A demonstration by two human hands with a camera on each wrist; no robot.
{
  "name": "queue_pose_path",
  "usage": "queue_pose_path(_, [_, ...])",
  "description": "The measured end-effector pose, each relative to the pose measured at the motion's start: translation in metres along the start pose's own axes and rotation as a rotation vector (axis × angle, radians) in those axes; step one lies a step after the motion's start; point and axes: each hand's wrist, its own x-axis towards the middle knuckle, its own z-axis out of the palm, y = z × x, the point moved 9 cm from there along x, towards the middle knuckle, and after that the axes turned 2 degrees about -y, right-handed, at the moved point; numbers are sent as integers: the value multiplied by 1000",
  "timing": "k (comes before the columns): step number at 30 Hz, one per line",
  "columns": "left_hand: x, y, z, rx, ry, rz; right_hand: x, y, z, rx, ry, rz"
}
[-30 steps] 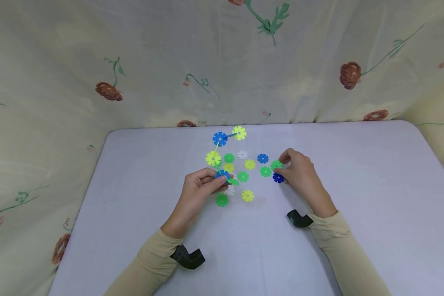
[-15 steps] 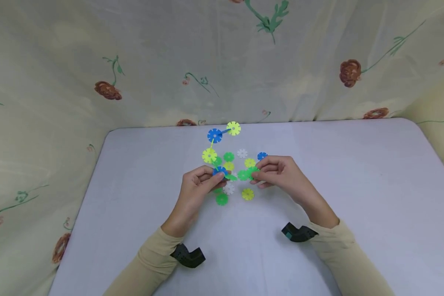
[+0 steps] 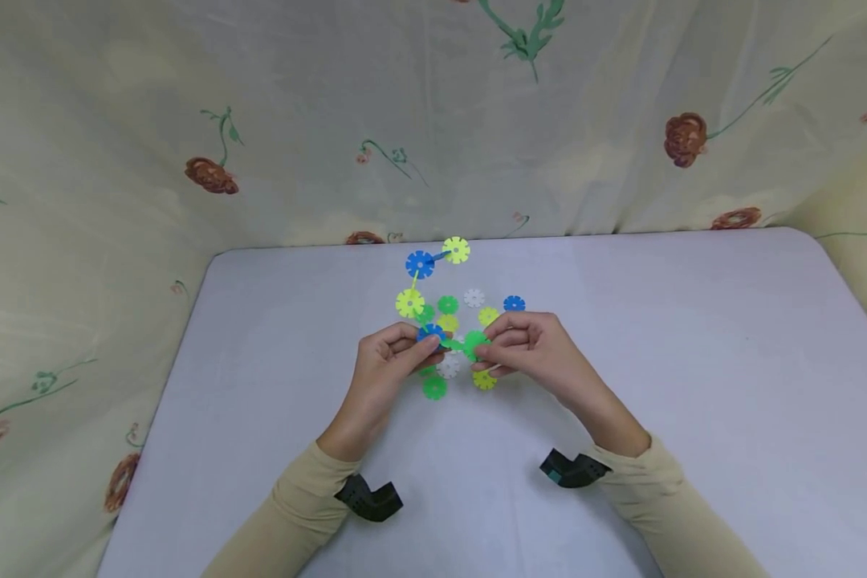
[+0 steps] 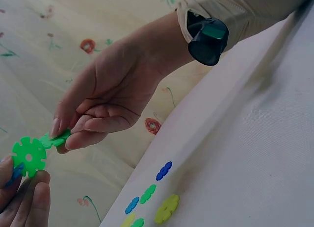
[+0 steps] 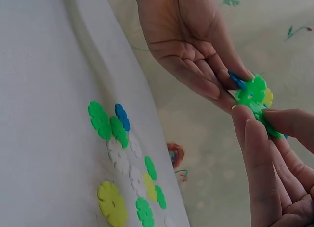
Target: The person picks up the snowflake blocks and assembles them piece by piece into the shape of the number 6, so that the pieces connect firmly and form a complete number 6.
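Note:
In the head view my left hand [image 3: 386,361] pinches a blue notched snowflake disc [image 3: 428,331] between thumb and fingers. It belongs to a chain of interlocked discs reaching away, including a yellow disc [image 3: 409,303], a blue disc and a yellow end disc [image 3: 457,250]. A green disc [image 4: 20,153] sticks out of the held blue one, toward the right. My right hand [image 3: 535,345] pinches another green disc [image 3: 473,345] by its edge. Both wrist views show the two green discs meeting at their rims, edges crossing at an angle.
Loose discs lie on the pale tabletop [image 3: 694,337] under and around the hands: a blue disc [image 3: 514,303], a white disc [image 3: 474,298], a yellow disc [image 3: 485,381], a green disc [image 3: 435,388] and several more. Behind hangs a flowered curtain [image 3: 296,120].
My right hand has carried the green disc leftward from the loose discs on the right to the chain. My left hand shifted slightly left with the chain, then stayed nearly still.

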Motion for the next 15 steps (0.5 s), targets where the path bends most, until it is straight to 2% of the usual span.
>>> queue_pose_path(10, [0,-3,1,-1,10,-32,-1,-1,3,6,41,20])
queue_pose_path(15, [-1,-1,2,-1,-4,-18,-2,0,5,22,48,27])
